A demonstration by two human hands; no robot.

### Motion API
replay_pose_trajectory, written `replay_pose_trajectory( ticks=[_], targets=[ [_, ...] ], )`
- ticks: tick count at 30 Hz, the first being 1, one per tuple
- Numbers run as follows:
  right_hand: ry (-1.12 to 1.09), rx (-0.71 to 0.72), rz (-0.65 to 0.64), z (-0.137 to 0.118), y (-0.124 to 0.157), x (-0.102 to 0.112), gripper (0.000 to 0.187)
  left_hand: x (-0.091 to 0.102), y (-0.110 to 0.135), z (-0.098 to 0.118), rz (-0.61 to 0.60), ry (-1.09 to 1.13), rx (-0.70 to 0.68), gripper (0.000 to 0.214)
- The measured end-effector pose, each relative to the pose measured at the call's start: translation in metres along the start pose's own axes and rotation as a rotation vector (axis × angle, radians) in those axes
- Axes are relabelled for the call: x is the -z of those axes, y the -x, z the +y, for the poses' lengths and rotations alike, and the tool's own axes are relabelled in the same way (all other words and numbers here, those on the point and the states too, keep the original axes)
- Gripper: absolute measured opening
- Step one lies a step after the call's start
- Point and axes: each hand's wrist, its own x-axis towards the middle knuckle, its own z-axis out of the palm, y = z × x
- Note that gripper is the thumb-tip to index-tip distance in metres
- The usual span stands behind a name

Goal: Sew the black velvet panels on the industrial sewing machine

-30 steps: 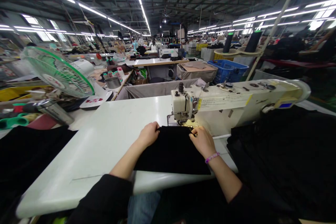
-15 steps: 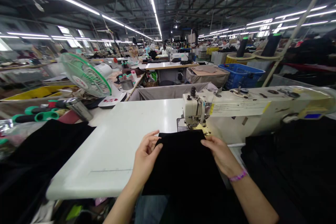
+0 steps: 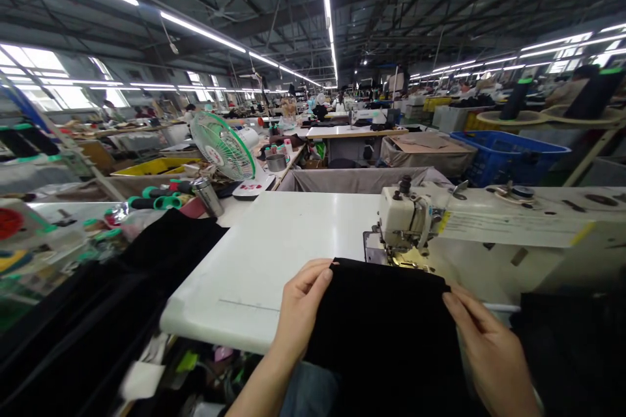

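A piece of black fabric point(image 3: 386, 332) hangs between my two hands, its folded upper edge stretched level. My left hand point(image 3: 304, 303) pinches the upper left corner between thumb and fingers. At the upper right corner, my right hand point(image 3: 491, 339) grips the cloth with the thumb on top. Just beyond the fabric stands a white sewing machine point(image 3: 405, 218), its needle area partly hidden by the cloth. The white sewing table point(image 3: 274, 241) extends to the left of the machine.
Left of the table lies more black fabric point(image 3: 127, 293). Behind it are a steel flask point(image 3: 208, 197), thread spools and a green-rimmed fan point(image 3: 225, 146). Dark cloth point(image 3: 572, 339) is piled at the right. A blue crate point(image 3: 508, 155) and thread cones point(image 3: 516, 99) stand beyond the machine.
The view has turned left, so everything sits further right. Both hands still hold the black fabric, which now looks wider and nearer. My left fingers have closed more tightly on its corner.
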Motion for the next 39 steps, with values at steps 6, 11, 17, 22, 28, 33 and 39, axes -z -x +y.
replay_pose_trajectory(
  ticks=[6, 11, 17, 22, 28, 33, 39],
  targets=[
    [-0.156, -0.135, 0.02, -0.001, 0.005, 0.0, 0.057, -0.002, 0.001, -0.004, 0.075, 0.174, 0.152, 0.024],
    [-0.394, -0.33, 0.056, -0.012, 0.009, 0.0, 0.056, -0.005, 0.001, -0.002, 0.137, 0.208, 0.165, 0.024],
    [-0.548, -0.453, 0.076, -0.021, 0.009, 0.0, 0.054, -0.005, 0.002, 0.002, 0.159, 0.283, 0.227, 0.026],
    [-0.573, -0.456, 0.096, -0.023, 0.01, -0.001, 0.053, -0.005, 0.002, 0.003, 0.174, 0.287, 0.182, 0.022],
    [-0.562, -0.461, 0.09, -0.028, 0.01, -0.001, 0.054, -0.005, 0.002, 0.004, 0.17, 0.325, 0.208, 0.023],
    [-0.462, -0.361, 0.069, -0.017, 0.01, 0.0, 0.052, -0.006, 0.002, 0.003, 0.186, 0.329, 0.224, 0.025],
    [-0.294, -0.104, 0.029, -0.007, 0.01, 0.001, 0.038, -0.007, -0.003, 0.004, 0.266, 0.325, 0.194, 0.028]
  ],
)
